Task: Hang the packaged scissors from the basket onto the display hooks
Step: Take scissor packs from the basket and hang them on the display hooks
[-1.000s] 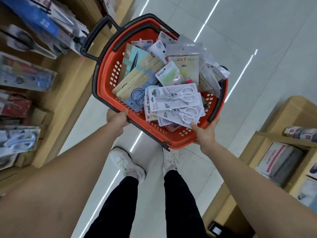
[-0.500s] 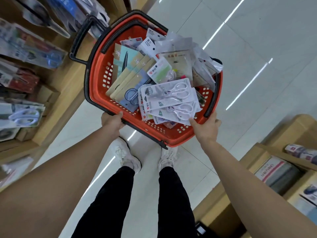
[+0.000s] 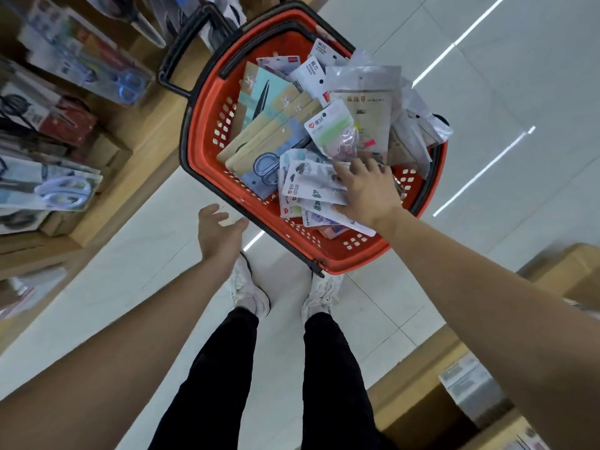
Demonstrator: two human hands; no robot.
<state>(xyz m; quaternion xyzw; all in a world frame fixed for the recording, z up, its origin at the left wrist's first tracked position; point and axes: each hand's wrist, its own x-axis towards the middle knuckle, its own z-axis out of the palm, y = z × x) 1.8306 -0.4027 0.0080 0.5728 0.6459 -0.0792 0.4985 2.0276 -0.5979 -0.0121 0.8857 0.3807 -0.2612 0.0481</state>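
Head view shows the right hand [image 3: 367, 193] reaching into the red perforated plastic basket [image 3: 357, 254] by the person's feet, fingers [image 3: 345, 170] spread across the topmost white carded scissors pack [image 3: 311, 183], apparently to lift it, while the left hand [image 3: 220, 235] hovers relaxed and empty beside the rim.

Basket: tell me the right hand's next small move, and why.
Probably pinch the top white scissors pack with the right hand and lift it out. The hand lies spread on that pack, atop the pile in the red basket, not yet gripping; the left hand is open, apart from the rim.
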